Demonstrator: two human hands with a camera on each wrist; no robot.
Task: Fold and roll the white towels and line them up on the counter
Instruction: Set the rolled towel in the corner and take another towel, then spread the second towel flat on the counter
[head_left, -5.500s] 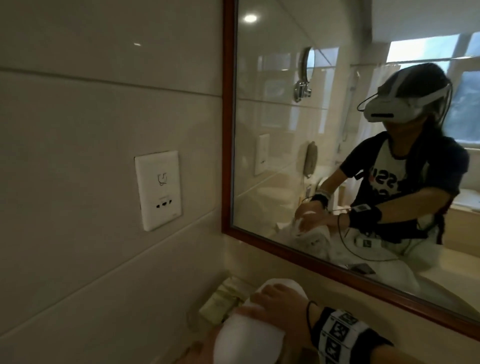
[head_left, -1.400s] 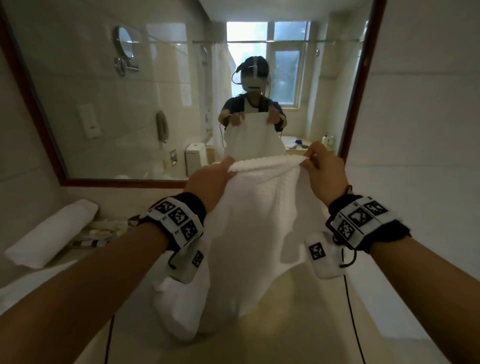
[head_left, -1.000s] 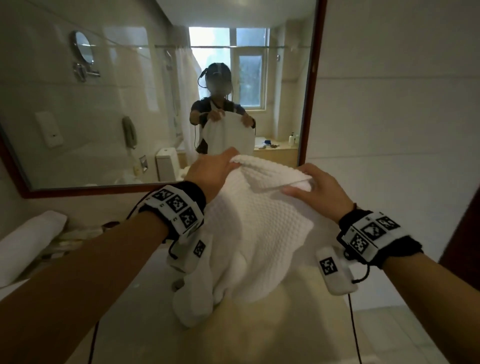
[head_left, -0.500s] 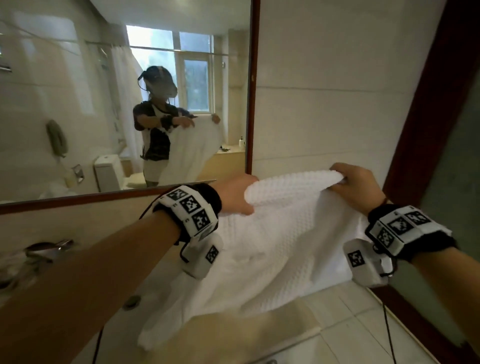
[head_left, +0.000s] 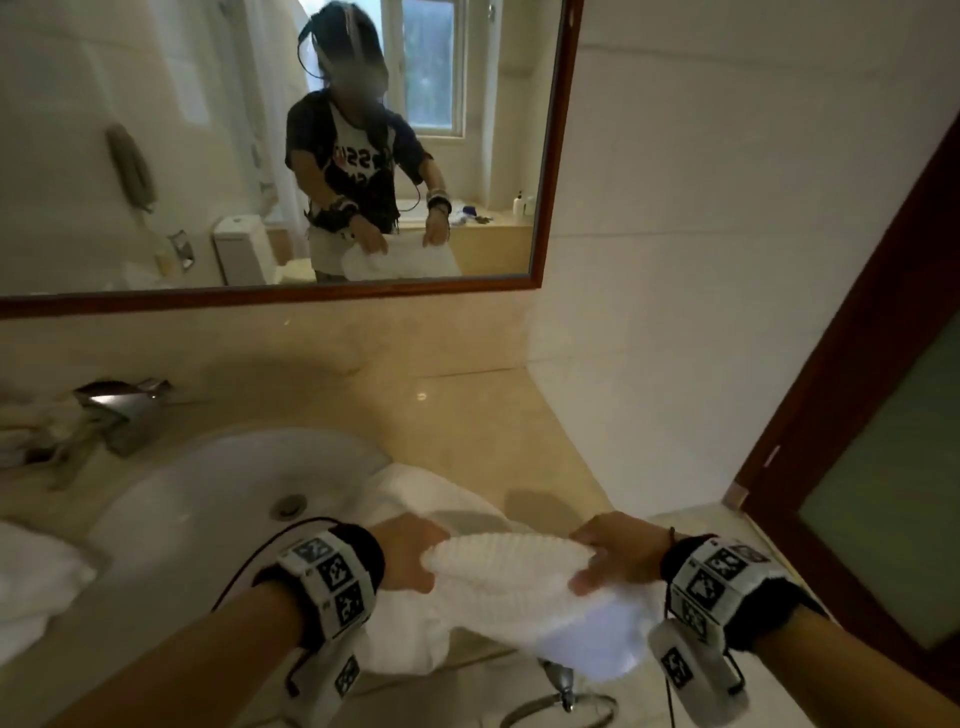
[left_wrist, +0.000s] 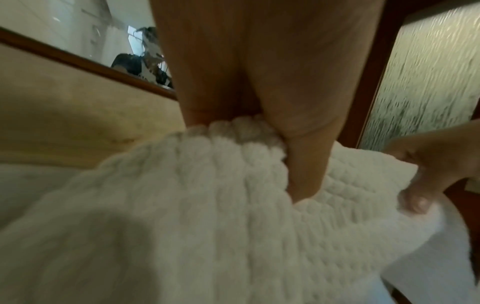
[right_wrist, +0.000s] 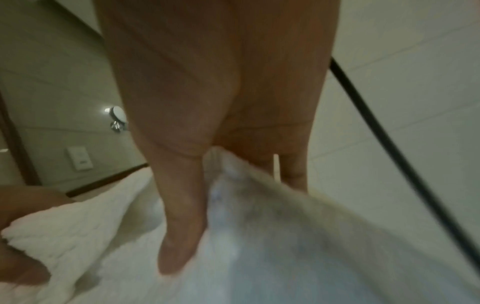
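A white waffle-weave towel (head_left: 506, 574) is stretched between my two hands at the front edge of the beige counter (head_left: 467, 410). My left hand (head_left: 415, 551) pinches its left end, thumb on top (left_wrist: 306, 168). My right hand (head_left: 610, 553) pinches the right end, thumb pressed into the cloth (right_wrist: 179, 236). The towel's far part lies on the counter beside the basin (head_left: 415, 493), and its lower part hangs over the front edge. In both wrist views the towel (left_wrist: 182, 216) (right_wrist: 259, 236) fills the lower half.
A white oval basin (head_left: 223, 493) with a chrome tap (head_left: 122, 408) sits left of the towel. More white cloth (head_left: 31, 587) lies at the far left. A wood-framed mirror (head_left: 280, 299) runs along the back; a dark door frame (head_left: 852, 364) stands right. A chrome ring (head_left: 561, 712) hangs below the counter.
The view has tilted down to the counter. My hands have come down with the towel from chest height, and its far part now lies on the counter by the basin.
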